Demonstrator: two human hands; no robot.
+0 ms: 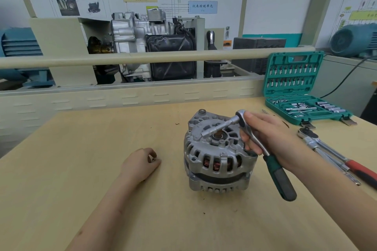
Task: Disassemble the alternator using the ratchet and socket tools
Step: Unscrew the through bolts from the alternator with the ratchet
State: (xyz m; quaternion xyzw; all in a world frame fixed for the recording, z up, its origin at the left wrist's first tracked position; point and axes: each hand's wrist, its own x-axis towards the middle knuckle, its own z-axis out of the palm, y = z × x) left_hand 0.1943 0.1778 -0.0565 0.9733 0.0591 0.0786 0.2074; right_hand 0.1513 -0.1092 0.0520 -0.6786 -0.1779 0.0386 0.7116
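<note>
Head view: the alternator (218, 153) is stood on the wooden worktop (81, 169) slightly right of centre, its finned housing upright and copper windings seen through the slots. The right hand (265, 136) is wrapped around the metal neck of a ratchet (263, 149), whose green and black grip points toward 5 o'clock; a long socket (219, 127) on the ratchet head is angled down over the alternator's top face, near the central shaft. The left hand (142, 161) is rested on the worktop at 9 o'clock from the alternator, well apart from it, fingers curled around a small metal part (153, 158) that cannot be identified.

At 2 o'clock an open green socket case (299, 91) is set on the worktop, with bits racked in the lid and sockets in the tray. At 3 o'clock a second ratchet (308, 134) and a red-handled tool (359, 169) are laid side by side, just past the right forearm. Behind the worktop a cutaway gearbox (146, 47) is mounted behind a cream rail (142, 58), which crosses in front of it. On the wall board a blue label (202, 7) is printed with Chinese characters reading 仪表控制单元; other text is too blurred to read.
</note>
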